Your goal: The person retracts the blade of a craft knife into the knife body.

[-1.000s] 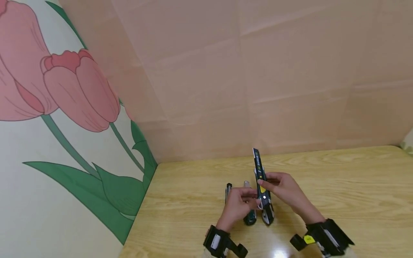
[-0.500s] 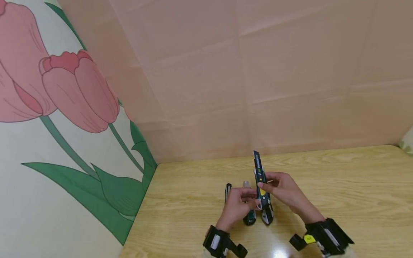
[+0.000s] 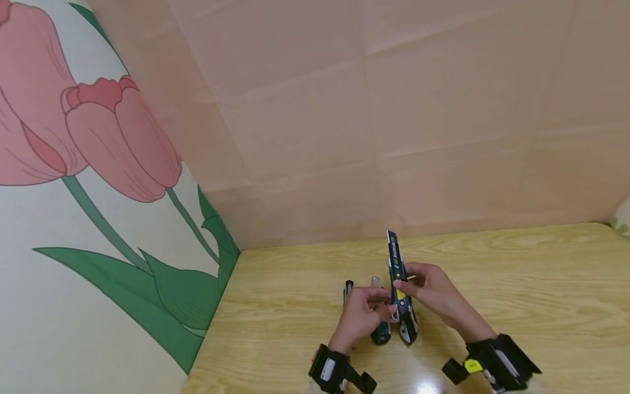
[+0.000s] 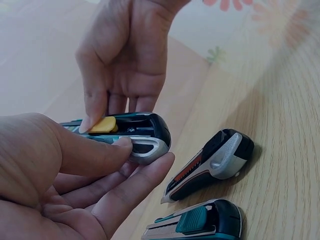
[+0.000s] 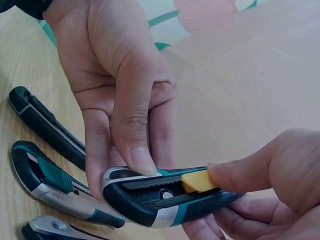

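Note:
Both hands hold a box cutter (image 3: 397,273) with a dark body and a yellow slider (image 5: 197,181), its narrow front end pointing away. My left hand (image 3: 363,314) pinches its rear end between thumb and fingers. My right hand (image 3: 435,287) holds it further forward, with the thumb (image 5: 240,175) pressed on the slider and fingers below. Beneath lie other box cutters: one with a green slider (image 4: 200,222), a black and silver one with an orange strip (image 4: 215,162), and a slim black one (image 5: 50,127), which the left hand partly covers in the head view.
The wooden table (image 3: 531,284) stretches right and forward to a wall hung with creased pinkish-brown sheeting (image 3: 443,109). On the left stands a white wall painted with tulips (image 3: 123,137). Each wrist wears a black camera mount (image 3: 499,361).
The front tip of the held box cutter and the right thumb sit slightly lower in the head view than a second ago. Both hands otherwise keep their places.

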Available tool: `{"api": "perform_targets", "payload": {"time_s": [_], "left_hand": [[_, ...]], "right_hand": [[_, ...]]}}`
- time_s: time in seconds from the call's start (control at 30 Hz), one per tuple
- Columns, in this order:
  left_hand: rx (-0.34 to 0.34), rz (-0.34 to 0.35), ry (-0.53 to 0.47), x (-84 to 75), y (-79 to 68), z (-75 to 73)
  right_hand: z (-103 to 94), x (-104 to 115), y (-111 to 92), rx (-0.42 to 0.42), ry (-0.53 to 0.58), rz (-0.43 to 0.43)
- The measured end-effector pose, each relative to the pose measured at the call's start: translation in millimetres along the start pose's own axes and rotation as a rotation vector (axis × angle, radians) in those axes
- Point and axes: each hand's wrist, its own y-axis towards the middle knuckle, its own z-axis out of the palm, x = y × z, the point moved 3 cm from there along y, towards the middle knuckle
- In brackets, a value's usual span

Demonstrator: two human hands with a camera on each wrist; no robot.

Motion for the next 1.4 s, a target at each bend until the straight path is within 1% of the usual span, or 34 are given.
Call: {"api": "perform_targets", "payload": {"time_s": [0.07, 0.3, 0.37, 0.6, 0.8, 0.9, 1.03, 1.17, 1.3, 1.4], "left_hand": [[0.002, 0.004, -0.009, 1.0, 0.1, -0.5], [0.008, 0.008, -0.102, 2.7, -0.8, -1.4], [0.006, 0.009, -0.11, 2.5, -1.1, -1.0], [0.004, 0.019, -0.095, 2.2, -1.1, -1.3], [-0.005, 0.03, -0.031, 3.5, -1.1, -3.9], [0.0, 0.03, -0.038, 3.3, -1.7, -5.1], [-0.003, 0.008, -0.081, 2.2, -2.7, -6.0], [-0.019, -0.022, -0.088, 1.2, -2.3, -5.2], [-0.031, -0.039, -0.076, 0.1, -1.6, -3.9], [-0.031, -0.036, -0.077, -1.0, -1.8, -4.5]], "right_hand": [[0.6, -1, 0, 0.007, -0.003, -0.003], [1.7, -3, 1, 0.016, -0.001, -0.015], [1.8, -3, 1, 0.019, 0.003, -0.019], [2.9, -3, 0, 0.03, 0.025, -0.031], [5.5, 0, -1, 0.038, 0.033, -0.03], [6.7, 2, -1, 0.027, 0.025, -0.027], [8.3, 5, -2, 0.01, -0.017, -0.037], [8.6, 9, -2, -0.02, -0.067, -0.05], [7.7, 11, -2, -0.059, -0.104, -0.033], [8.2, 9, -2, -0.073, -0.101, -0.009]]}}
